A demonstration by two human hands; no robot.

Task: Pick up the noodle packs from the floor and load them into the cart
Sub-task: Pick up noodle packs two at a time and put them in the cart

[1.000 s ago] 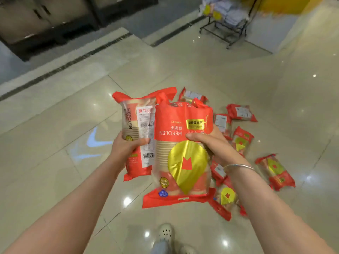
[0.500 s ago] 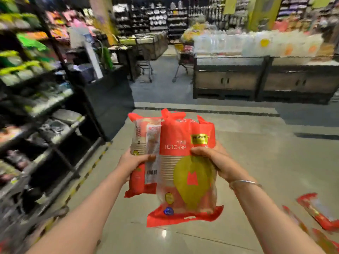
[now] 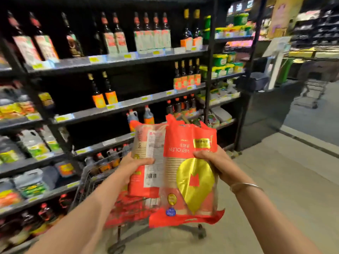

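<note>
"WEFOLEN", upside down, on the front red noodle pack (image 3: 190,173)

Both bare forearms reach forward; the left hand (image 3: 133,163) and right hand (image 3: 216,162) each grip with curled fingers, thumbs on top.

Head view, forward-down, close over hands (image 3: 183,165)

Dark bottle shelves (image 3: 117,61), beige floor (image 3: 286,180)
</note>
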